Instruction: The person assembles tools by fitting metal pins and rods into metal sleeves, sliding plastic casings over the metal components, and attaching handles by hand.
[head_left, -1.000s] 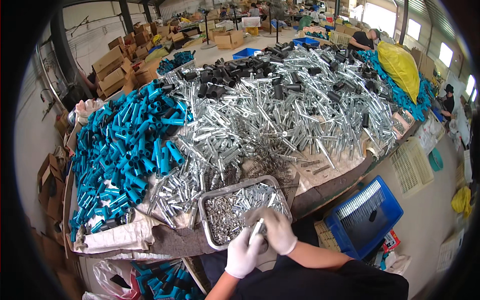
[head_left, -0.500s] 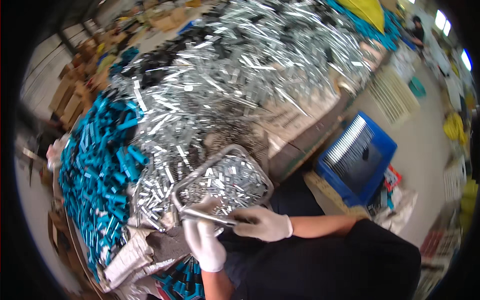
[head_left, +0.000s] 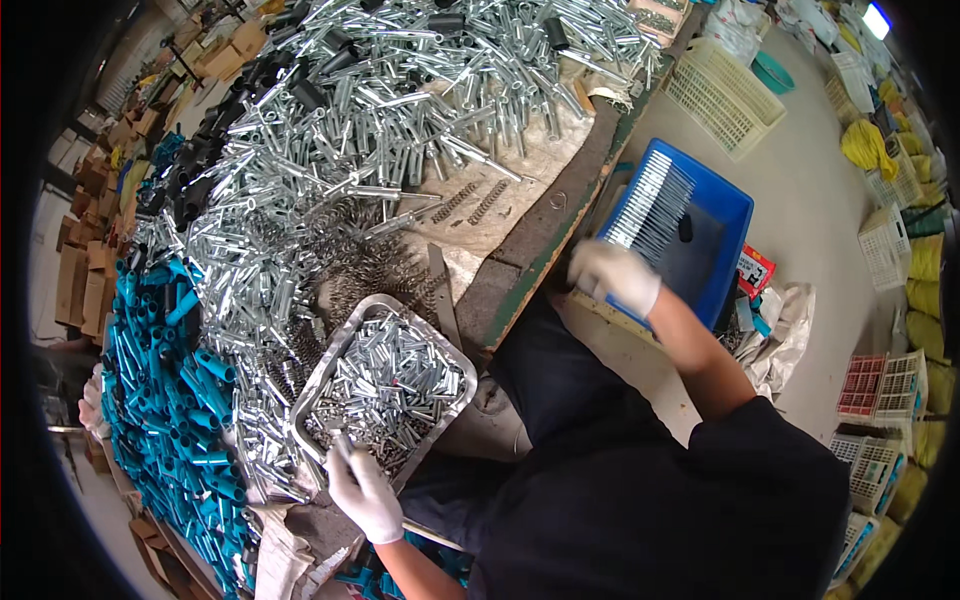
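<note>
In my gloved left hand [head_left: 363, 497] a short shiny metal piece [head_left: 342, 442], like a small tube, stands up between thumb and fingers. That hand is at the near left rim of a metal tray [head_left: 457, 362] heaped with small metal pins and sleeves. My gloved right hand [head_left: 616, 277] is away to the right, by the left edge of a blue plastic bin [head_left: 738, 215]. Its fingers are curled and smeared by motion, so what they hold, if anything, does not show. Inside the bin lies a row of slim metal rods [head_left: 652, 205] beside a small black piece [head_left: 685, 229].
Metal tubes [head_left: 390, 130] lie piled across the workbench, with coiled springs [head_left: 370, 275] behind the tray. Teal plastic handles [head_left: 175, 400] are heaped at the left. The bench's green edge [head_left: 560, 245] runs diagonally. A cream crate [head_left: 720, 95] is on the floor at far right.
My hands have parted: they were together over the tray's near side around a metal tube. The right has swung right to the blue bin; the left has moved slightly left. The view has shifted.
</note>
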